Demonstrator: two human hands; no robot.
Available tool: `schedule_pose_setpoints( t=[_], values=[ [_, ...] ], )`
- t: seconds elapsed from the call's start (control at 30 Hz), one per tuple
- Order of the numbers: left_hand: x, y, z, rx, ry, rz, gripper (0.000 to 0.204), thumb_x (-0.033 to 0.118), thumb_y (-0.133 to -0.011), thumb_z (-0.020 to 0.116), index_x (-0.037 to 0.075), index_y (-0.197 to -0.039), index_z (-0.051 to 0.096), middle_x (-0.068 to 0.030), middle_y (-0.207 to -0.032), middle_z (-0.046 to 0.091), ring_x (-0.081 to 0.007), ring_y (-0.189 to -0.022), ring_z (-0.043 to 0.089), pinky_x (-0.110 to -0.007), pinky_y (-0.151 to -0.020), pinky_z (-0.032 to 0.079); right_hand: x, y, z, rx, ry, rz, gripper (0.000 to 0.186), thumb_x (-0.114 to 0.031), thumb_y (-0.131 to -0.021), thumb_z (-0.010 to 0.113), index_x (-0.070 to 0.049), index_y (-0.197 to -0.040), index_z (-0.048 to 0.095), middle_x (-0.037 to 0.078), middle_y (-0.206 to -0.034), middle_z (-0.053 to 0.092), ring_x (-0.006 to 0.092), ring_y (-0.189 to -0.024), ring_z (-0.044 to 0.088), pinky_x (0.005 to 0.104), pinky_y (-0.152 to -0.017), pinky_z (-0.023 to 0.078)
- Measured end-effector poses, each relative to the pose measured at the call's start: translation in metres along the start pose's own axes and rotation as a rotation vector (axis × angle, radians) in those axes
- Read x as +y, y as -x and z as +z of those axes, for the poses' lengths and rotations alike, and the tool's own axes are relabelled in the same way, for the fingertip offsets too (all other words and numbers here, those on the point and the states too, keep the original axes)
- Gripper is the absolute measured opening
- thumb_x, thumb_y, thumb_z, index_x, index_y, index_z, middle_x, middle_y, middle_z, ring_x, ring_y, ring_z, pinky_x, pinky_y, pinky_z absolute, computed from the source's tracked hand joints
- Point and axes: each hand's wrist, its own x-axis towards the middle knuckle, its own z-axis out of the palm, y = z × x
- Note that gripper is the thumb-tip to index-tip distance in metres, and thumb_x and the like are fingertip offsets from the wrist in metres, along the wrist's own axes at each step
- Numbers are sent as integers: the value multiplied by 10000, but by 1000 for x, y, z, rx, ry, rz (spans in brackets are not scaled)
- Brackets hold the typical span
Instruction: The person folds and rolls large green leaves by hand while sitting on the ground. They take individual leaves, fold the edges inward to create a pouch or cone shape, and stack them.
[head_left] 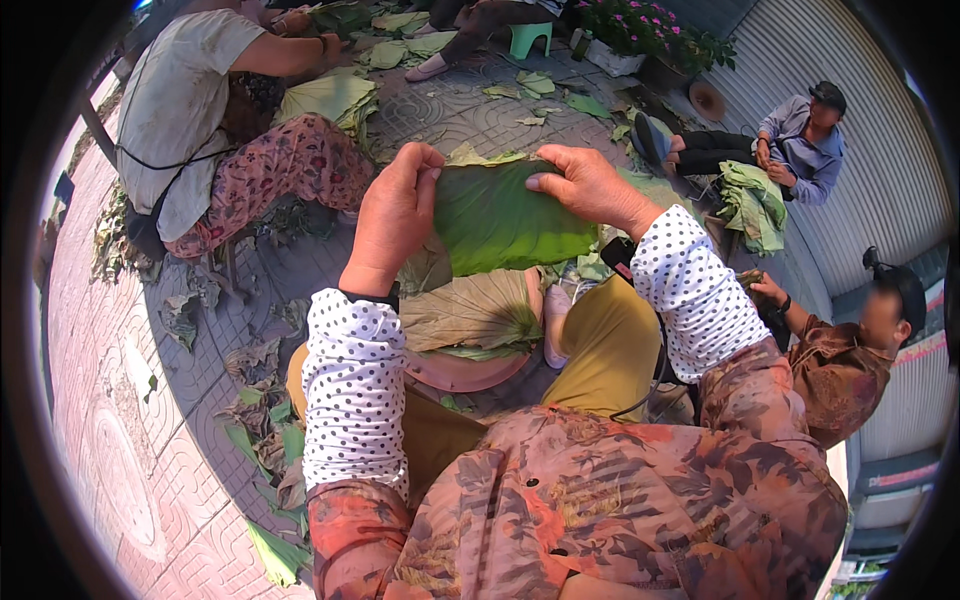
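Observation:
A large green lotus leaf (510, 218) is stretched between my two hands in front of me, its upper edge dry and yellowish. My left hand (395, 210) pinches the leaf's upper left corner between thumb and fingers. At the upper right corner my right hand (592, 188) grips it, thumb on the near face and the other fingers partly behind. Below the held leaf, brownish dried lotus leaves (470, 308) lie over a round pinkish basin (465, 372) between my knees. The leaf hides part of what lies behind it.
Leaf scraps (262, 362) litter the paving on my left. A person in flowered trousers (285, 180) sits at the far left. On the right, one person holds a leaf bundle (752, 205); another sits nearer. A green stool (530, 40) and potted flowers (632, 28) stand at the back.

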Motion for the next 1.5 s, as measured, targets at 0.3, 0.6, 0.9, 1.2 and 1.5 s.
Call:
schedule_pose_setpoints(
  t=[0.3,0.6,0.9,1.2,1.5],
  values=[
    [-23,10,-1,-215,-337,26,173,21,-809,594,3,-976,631,-188,-936,662,-369,-881,655,-414,-783,524,10,-2,-6,39,36,-89,239,-189,-926,699,3,-1054,636,166,-880,663,301,-818,645,380,-763,503],
    [-48,13,4,-130,-336,-165,186,61,-823,564,1,-991,619,-220,-962,659,-393,-913,652,-444,-800,520,20,7,-6,13,46,1,199,-167,-954,670,-17,-1085,660,74,-857,667,140,-798,594,301,-752,494],
    [-42,14,4,-155,-353,-40,189,51,-823,589,-23,-997,598,-226,-948,614,-406,-909,621,-442,-809,502,45,9,-17,24,121,70,216,-227,-951,670,-15,-979,642,96,-791,612,163,-723,545,332,-677,459],
    [-51,8,-3,-43,-403,-94,190,53,-848,567,-17,-1014,629,-222,-993,640,-412,-961,628,-436,-856,510,77,14,-23,-50,65,33,173,-162,-973,641,-6,-1046,622,60,-876,650,128,-813,574,296,-761,479],
    [-58,4,-14,65,-403,-88,196,66,-863,560,0,-1003,679,-192,-911,667,-328,-857,658,-378,-808,523,93,21,-18,2,136,110,199,-160,-974,594,-11,-1100,629,159,-979,689,256,-898,646,368,-818,502]
  ],
)
